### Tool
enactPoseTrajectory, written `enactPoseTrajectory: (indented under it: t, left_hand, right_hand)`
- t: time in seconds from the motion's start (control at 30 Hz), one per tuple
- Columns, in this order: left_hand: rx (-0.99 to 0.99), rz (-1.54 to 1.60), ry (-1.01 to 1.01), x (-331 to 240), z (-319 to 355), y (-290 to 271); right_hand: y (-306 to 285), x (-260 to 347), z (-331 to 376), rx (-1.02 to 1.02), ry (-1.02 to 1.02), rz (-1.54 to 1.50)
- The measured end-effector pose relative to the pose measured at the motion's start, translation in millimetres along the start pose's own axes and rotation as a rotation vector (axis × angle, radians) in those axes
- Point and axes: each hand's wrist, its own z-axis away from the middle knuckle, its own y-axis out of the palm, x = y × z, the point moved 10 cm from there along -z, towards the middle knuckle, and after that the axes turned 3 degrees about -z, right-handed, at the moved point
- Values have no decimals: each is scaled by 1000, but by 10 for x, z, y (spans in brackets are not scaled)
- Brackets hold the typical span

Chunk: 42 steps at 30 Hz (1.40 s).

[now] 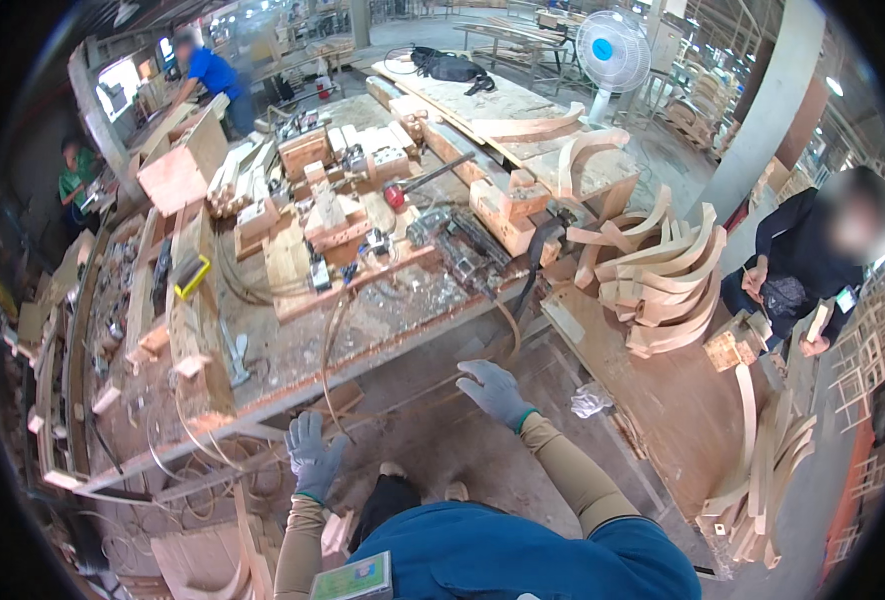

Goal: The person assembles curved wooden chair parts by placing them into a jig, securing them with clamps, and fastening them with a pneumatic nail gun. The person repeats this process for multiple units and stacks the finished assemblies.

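Observation:
My left hand, in a grey glove with a green cuff, hovers in front of the workbench's near edge. Its fingers are apart and nothing is in them. My right hand, gloved alike, reaches forward farther to the right, empty, with its fingers stretched out. A thin tan hose hangs over the bench edge between the two hands. On the bench beyond the right hand lies a dark power tool. A hammer rests on the bench beyond the left hand.
Wooden jigs and blocks crowd the bench, with a red-headed tool among them. Curved wooden pieces are stacked on a brown board at right. A co-worker stands there holding wood. A white fan stands behind.

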Motion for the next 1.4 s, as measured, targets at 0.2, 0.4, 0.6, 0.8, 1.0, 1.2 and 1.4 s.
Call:
enactPoseTrajectory:
  t: [0.2, 0.4, 0.6, 0.8, 1.0, 1.2, 1.4]
  left_hand:
    - [-141, -39, 104, 180, -1319, -342]
    - [-250, 29, 313, -219, -2762, -658]
    - [-321, 91, 576, -1132, -4050, -792]
    - [-331, 122, 795, -2896, -5015, -736]
    - [-273, 178, 990, -4849, -5830, -224]
    - [-256, 303, 918, -6097, -6834, 860]
    - [-358, 304, 525, -6659, -7518, 1680]
  right_hand:
    - [-596, 55, -1122, -161, -78, -49]
    - [-1452, -221, -1869, -313, 31, 27]
    - [-2374, -791, -2473, -415, 158, 90]
    - [-3156, -1771, -3589, -339, 450, 431]
    - [-3721, -2948, -4279, -525, 563, 298]
    - [-3500, -3401, -4372, -542, 480, 106]
    - [-3401, -3398, -4419, -518, 394, 77]
